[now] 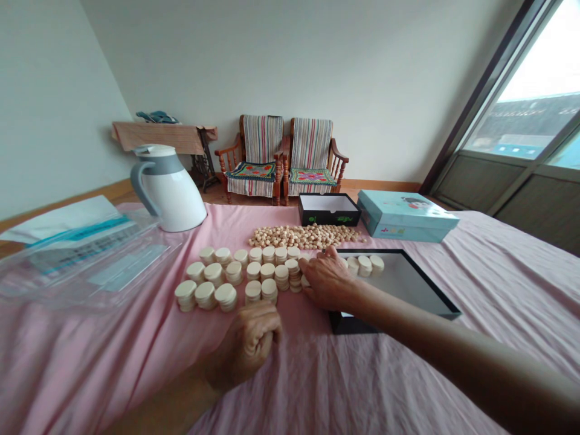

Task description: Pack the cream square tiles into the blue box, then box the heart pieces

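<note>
My right hand (pixel 330 279) reaches across the left wall of a shallow black box with a pale inside (pixel 410 284). Its fingers close on a stack of cream round discs (pixel 304 281), partly hidden by the hand. Inside the box, near its far wall, stand several more disc stacks (pixel 364 264). To the left, rows of stacked discs (pixel 215 275) cover part of the pink cloth (pixel 290 356). My left hand (pixel 249 338) is curled into a fist on the cloth, just in front of the nearest stacks, with nothing showing in it.
Behind the discs lies a spread of small tan rounded pieces (pixel 303 236). Beyond are a small black box (pixel 330 217) and a light-blue box (pixel 408 220). A white-and-grey jug (pixel 174 193) and clear plastic packaging (pixel 99 260) occupy the left. Two wooden chairs (pixel 263 139) stand by the wall.
</note>
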`<state>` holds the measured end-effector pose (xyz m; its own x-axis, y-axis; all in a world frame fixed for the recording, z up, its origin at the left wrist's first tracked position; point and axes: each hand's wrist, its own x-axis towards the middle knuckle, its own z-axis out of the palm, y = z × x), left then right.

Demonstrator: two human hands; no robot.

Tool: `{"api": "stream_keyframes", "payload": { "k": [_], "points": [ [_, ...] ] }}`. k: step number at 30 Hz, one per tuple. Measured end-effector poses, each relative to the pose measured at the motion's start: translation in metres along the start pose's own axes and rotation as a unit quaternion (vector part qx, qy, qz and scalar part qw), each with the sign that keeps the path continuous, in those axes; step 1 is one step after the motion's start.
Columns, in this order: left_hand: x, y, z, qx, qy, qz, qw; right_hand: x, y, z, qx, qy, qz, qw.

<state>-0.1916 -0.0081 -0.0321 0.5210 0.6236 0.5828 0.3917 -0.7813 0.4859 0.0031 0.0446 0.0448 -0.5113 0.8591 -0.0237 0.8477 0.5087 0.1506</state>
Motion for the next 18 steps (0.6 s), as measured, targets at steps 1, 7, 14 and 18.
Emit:
{"api": "stream_keyframes", "payload": {
  "k": [1,7,14,18],
  "points": [
    [0.0003,0.0002,0.0001,-0.001,-0.002,-0.002,1.000,-0.0004,-0.0006,-0.0008,0.001,-0.005,-0.001,1.000],
    [0.0039,0.0039,0.0016,-0.002,-0.042,-0.047,0.998,-0.0022,-0.0029,-0.0067,0.014,-0.023,-0.010,1.000],
    [0.0058,0.0045,0.0037,-0.024,-0.088,-0.083,0.992,0.0022,-0.0081,-0.0072,-0.012,-0.064,-0.007,0.998],
    [0.0066,0.0037,0.0032,-0.023,-0.081,-0.077,0.993,0.0037,-0.0103,-0.0039,-0.018,-0.067,-0.013,0.998]
  ]
}}
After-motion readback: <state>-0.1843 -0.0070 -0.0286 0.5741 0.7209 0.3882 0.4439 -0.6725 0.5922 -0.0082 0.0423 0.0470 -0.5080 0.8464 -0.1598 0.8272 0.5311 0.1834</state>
